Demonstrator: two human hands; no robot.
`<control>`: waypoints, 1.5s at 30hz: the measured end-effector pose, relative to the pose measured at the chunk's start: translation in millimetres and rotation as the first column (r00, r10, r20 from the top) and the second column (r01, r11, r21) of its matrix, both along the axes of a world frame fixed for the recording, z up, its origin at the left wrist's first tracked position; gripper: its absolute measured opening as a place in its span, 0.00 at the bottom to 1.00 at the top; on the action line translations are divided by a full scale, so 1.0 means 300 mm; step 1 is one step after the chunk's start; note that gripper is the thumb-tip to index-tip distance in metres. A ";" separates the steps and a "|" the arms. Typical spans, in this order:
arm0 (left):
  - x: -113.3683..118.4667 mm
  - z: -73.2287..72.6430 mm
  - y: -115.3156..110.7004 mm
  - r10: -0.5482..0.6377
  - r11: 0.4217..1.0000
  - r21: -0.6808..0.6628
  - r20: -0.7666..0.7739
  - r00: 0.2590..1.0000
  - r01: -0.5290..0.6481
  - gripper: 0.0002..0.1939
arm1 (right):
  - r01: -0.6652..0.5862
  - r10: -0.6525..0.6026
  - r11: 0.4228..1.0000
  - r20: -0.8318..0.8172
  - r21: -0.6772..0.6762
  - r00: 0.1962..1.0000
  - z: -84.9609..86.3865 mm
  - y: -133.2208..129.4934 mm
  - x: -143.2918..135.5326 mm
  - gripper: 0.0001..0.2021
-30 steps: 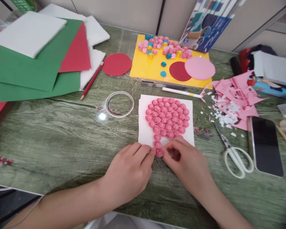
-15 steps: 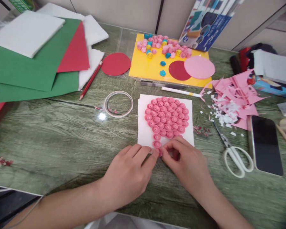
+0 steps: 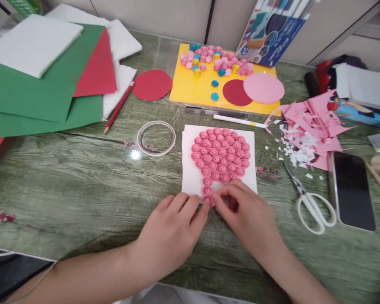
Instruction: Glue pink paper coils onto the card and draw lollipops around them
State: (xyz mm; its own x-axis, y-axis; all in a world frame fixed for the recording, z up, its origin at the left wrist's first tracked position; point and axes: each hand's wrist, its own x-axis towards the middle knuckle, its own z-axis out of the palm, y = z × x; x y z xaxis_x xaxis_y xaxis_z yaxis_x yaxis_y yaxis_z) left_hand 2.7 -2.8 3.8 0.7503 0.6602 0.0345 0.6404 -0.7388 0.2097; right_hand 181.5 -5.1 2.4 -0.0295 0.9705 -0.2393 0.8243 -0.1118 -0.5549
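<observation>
A white foam sheet [image 3: 188, 169] lies before me, bearing several pink paper rosettes [image 3: 221, 150] packed in a rounded cluster. A short column of them runs down from its left side. At the foot of that column sits the lowest pink paper rosette [image 3: 210, 200], near the sheet's bottom edge. My left hand [image 3: 174, 228] is closed, its thumb and forefinger against the left of this rosette. From the other side, my right hand [image 3: 248, 215] pinches the rosette between thumb and forefinger. Both hands partly cover the sheet's lower edge.
White-handled scissors [image 3: 310, 202] and a phone [image 3: 353, 190] lie at right, below pink paper scraps [image 3: 313, 122]. A tape roll [image 3: 156, 138] is at left. Behind are a yellow sheet [image 3: 196, 90] with loose coloured rosettes, a pen [image 3: 215, 111], a red pencil [image 3: 118, 107] and stacked green sheets [image 3: 34, 95].
The view has shifted slightly. My left fingers have eased a little lower, so more of the lowest rosette shows; my right hand keeps its pinch.
</observation>
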 end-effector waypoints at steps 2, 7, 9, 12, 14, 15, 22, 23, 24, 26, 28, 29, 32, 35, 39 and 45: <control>0.003 0.002 -0.009 -0.017 0.999 0.035 -0.041 0.999 0.018 0.19 | 0.006 -0.008 1.000 -0.074 -0.025 0.997 0.009 0.006 0.014 0.08; 0.011 0.009 -0.023 -0.022 0.995 0.098 -0.075 0.997 0.030 0.21 | 0.068 -0.077 0.997 -0.291 -0.038 0.954 0.042 0.018 0.071 0.09; 0.011 0.010 -0.021 -0.022 0.996 0.082 -0.082 0.996 0.029 0.21 | 0.110 -0.113 0.994 -0.340 -0.027 0.934 0.053 0.022 0.091 0.09; 0.006 0.006 -0.008 -0.007 1.000 0.000 -0.081 0.997 0.007 0.22 | 0.158 -0.147 0.988 -0.385 -0.005 0.911 0.067 0.027 0.118 0.10; 0.001 0.004 0.000 0.005 0.999 -0.047 -0.048 0.999 -0.008 0.21 | 0.200 -0.184 0.980 -0.401 -0.002 0.897 0.073 0.032 0.138 0.11; -0.001 0.004 0.002 0.009 0.998 -0.056 -0.029 1.000 -0.010 0.21 | 0.227 -0.207 0.974 -0.405 -0.001 0.890 0.074 0.035 0.150 0.11; 0.008 0.025 -0.017 0.026 1.000 -0.006 -0.118 0.993 -0.027 0.26 | 0.363 -0.311 0.931 -0.440 0.036 0.842 0.075 0.054 0.223 0.09; 0.011 0.027 -0.021 0.023 1.000 0.010 -0.148 0.989 -0.022 0.26 | 0.366 -0.312 0.930 -0.445 0.039 0.839 0.074 0.055 0.227 0.09; 0.013 0.029 -0.024 0.020 0.999 0.031 -0.176 0.984 -0.015 0.27 | 0.365 -0.310 0.930 -0.448 0.039 0.838 0.074 0.056 0.229 0.09; 0.016 0.029 -0.029 0.016 0.997 0.081 -0.219 0.976 0.002 0.27 | 0.356 -0.303 0.934 -0.445 0.038 0.843 0.074 0.056 0.228 0.09; 0.018 0.025 -0.031 0.015 0.992 0.126 -0.239 0.971 0.015 0.27 | 0.349 -0.301 0.936 -0.430 0.037 0.851 0.076 0.056 0.224 0.09; 0.019 0.023 -0.031 0.013 0.990 0.141 -0.241 0.971 0.022 0.26 | 0.350 -0.304 0.936 -0.419 0.036 0.856 0.077 0.056 0.222 0.09; 0.022 0.021 -0.028 0.009 0.988 0.153 -0.250 0.968 0.031 0.26 | 0.356 -0.312 0.934 -0.409 0.035 0.858 0.078 0.057 0.216 0.09; 0.022 0.022 -0.026 0.015 0.988 0.152 -0.259 0.966 0.025 0.27 | 0.347 -0.296 0.937 -0.437 0.038 0.849 0.070 0.057 0.212 0.10; 0.018 0.016 -0.022 0.020 0.988 0.156 -0.233 0.972 0.017 0.26 | 0.329 -0.276 0.944 -0.454 0.040 0.847 0.053 0.056 0.214 0.10; -0.006 -0.002 0.018 0.019 0.997 0.079 -0.024 1.000 -0.017 0.24 | 0.314 -0.252 0.947 -0.451 0.066 0.856 0.039 0.054 0.225 0.10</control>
